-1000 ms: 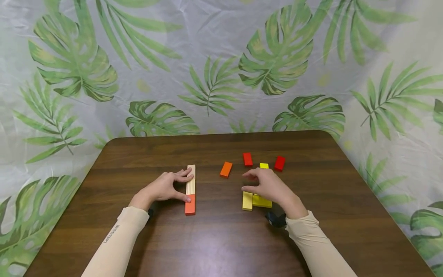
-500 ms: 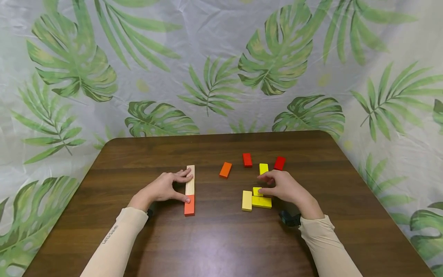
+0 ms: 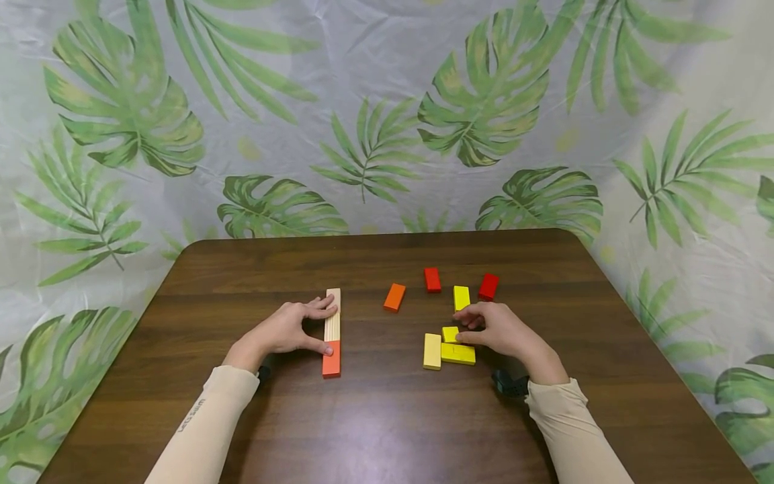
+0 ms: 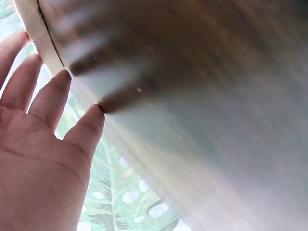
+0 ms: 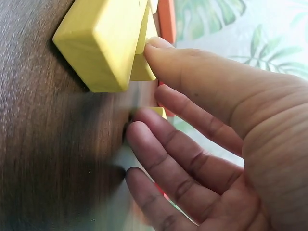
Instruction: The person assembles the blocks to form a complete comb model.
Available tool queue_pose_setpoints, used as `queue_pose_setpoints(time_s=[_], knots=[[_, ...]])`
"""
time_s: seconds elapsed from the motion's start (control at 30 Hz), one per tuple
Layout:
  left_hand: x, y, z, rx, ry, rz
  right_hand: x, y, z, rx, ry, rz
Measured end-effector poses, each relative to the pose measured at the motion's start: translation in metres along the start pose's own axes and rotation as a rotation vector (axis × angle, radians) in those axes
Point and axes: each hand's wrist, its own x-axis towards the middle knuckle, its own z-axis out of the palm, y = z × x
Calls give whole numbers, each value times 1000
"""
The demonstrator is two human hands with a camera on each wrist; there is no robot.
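At the left of the table, an orange-red block [image 3: 331, 363] lies end to end with plain wooden blocks [image 3: 332, 327] in a straight row. My left hand [image 3: 284, 328] rests on this row, thumb on the orange-red block and fingertips on the pale far end. On the right, my right hand [image 3: 504, 331] touches a small yellow block [image 3: 449, 334] with its thumb [image 5: 178, 62]; its other fingers bend loosely without a grip. A longer yellow block [image 3: 457, 353] lies against the small one's near side, and a pale yellow block [image 3: 432, 351] stands beside them.
Beyond my right hand lie another yellow block [image 3: 461, 298] and two red blocks [image 3: 432, 279]. An orange block [image 3: 395, 297] sits between the row and the yellow group. A leaf-patterned curtain [image 3: 387, 121] hangs behind the brown table [image 3: 375, 430].
My right hand has moved right, off the top of the yellow blocks, uncovering the small yellow block and the far yellow one. My left hand has stayed on the row.
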Motion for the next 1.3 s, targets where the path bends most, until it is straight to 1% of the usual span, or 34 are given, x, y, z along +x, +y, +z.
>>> queue_pose_setpoints(time_s=[0.27,0.37,0.6,0.83,0.9,1.1,1.3], knots=[[1,6,0,10,-11,-9,1,4,0,8,14,4],[1,8,1,-1,-19,-12,1,4,1,19,16,13],[3,15,5,-23,-17,4,0,4,2,39,26,14],[-4,16,5,-5,-27,-26,1,4,9,77,29,-16],[-4,17,5,-12,-26,-23,1,4,10,71,35,-21],[0,24,6,-34,-30,-11,1,5,7,50,49,-19],[5,25,8,-9,-24,-4,-1,6,4,35,35,-46]])
